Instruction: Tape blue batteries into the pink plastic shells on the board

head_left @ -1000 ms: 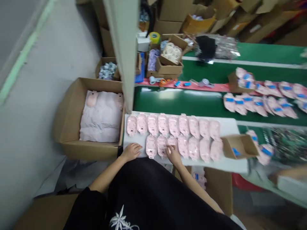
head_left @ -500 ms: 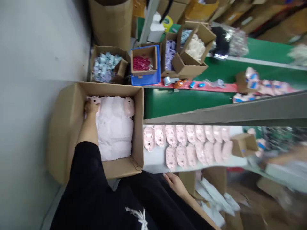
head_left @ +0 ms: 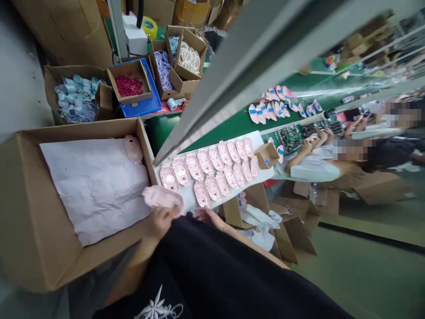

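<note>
the left hand (head_left: 159, 223) is clamped on the lower rim of a pink moulded plastic shell (head_left: 162, 198), which looks light, stiff and hollow and best held by its edge, with a paper-lined carton (head_left: 66, 261) just left of the hand, while the right hand (head_left: 206, 215) lies open and empty beside the white worktop (head_left: 260, 141).
</note>
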`<state>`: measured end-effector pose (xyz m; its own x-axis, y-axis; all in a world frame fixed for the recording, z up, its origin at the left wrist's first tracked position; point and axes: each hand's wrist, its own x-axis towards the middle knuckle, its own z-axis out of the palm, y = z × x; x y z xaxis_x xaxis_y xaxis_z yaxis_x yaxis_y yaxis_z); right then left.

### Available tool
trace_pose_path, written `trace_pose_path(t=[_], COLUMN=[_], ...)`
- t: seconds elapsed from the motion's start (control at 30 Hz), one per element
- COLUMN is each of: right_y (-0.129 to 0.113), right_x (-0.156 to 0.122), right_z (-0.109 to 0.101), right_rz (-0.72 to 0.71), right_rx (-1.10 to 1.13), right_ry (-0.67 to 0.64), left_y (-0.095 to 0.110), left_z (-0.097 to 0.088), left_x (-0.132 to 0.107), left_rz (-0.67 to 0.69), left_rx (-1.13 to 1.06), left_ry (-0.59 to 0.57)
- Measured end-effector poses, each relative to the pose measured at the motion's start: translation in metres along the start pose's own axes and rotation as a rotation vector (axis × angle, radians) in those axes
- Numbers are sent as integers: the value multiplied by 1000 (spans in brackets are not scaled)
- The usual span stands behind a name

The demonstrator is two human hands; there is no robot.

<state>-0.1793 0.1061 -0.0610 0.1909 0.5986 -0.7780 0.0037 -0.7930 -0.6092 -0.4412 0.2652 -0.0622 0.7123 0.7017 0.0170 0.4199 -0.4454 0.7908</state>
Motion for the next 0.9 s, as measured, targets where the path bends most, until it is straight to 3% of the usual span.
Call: trace_pose_path(t=[0.1,0.13,0.2,0.27,0.37,0.4,0.5,0.57,0.63,0.77,0.9], right_y=[-7,-3,12,32,57,61,66,66,65,62,56], right_x=[7,8,11,17,32,38,54,60,62,57,57], right_z=[-6,-10,-20,-27,-27,-25,-8,6,19,37,44], right_rz=[-9,-20,-15,69,249,294,342,315,270,293,295], right_rx=[251,243,207,193,172,179,294,418,537,664,668], right_ry=[-264,-261,-204,-158,-121,-109,-27,63,174,291,349], left_y=[54,60,58,40,-18,-43,-129,-179,-213,-237,-234], left_z=[70,82,89,75,26,5,-51,-73,-80,-73,-72], left_x=[-9,-11,-12,-8,24,42,116,169,215,268,277], left_rz=[201,259,280,132,-388,-528,-714,-797,-855,-961,-1031], left_rx=[70,94,118,97,95,122,170,189,196,203,239], left_ry=[-117,-140,-129,-46,209,282,360,387,398,385,545])
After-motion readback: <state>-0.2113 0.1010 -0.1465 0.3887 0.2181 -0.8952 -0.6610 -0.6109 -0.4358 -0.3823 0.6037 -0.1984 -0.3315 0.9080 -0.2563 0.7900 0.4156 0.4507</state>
